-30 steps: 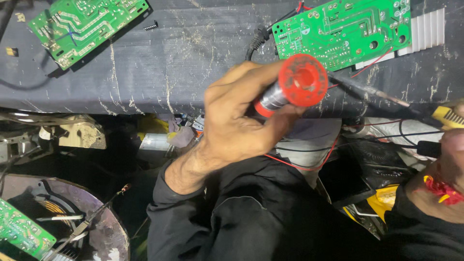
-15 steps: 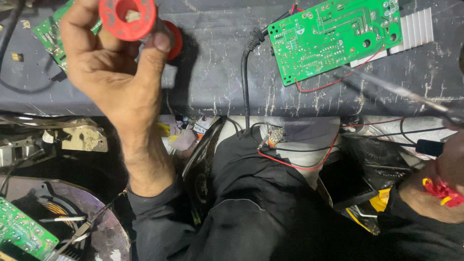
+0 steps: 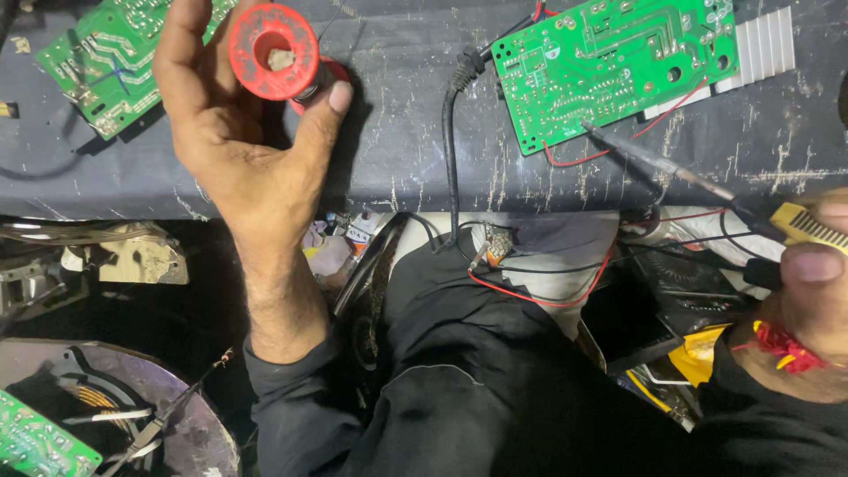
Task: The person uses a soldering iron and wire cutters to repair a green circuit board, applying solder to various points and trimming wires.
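Note:
My left hand (image 3: 234, 132) holds a red spool of solder wire (image 3: 276, 53) up over the dark workbench (image 3: 397, 150), thumb and fingers wrapped round it. At the right edge, my right hand (image 3: 808, 278) grips a soldering iron (image 3: 698, 181) by its yellow handle. The iron's dark tip rests at the lower edge of a green circuit board (image 3: 609, 62) with a white heat sink (image 3: 755, 44) beside it. Red and black wires run from that board down over the bench edge.
A second green circuit board (image 3: 106, 66) lies at the bench's top left. Below the bench sit a round grey appliance base with a coil (image 3: 88, 406), another green board corner (image 3: 31, 442), a beige bracket (image 3: 141, 261) and tangled wires (image 3: 539, 283).
My left hand carried the red spool from the middle of the bench to the upper left. My right hand came further into view and brought the iron's tip to the right board.

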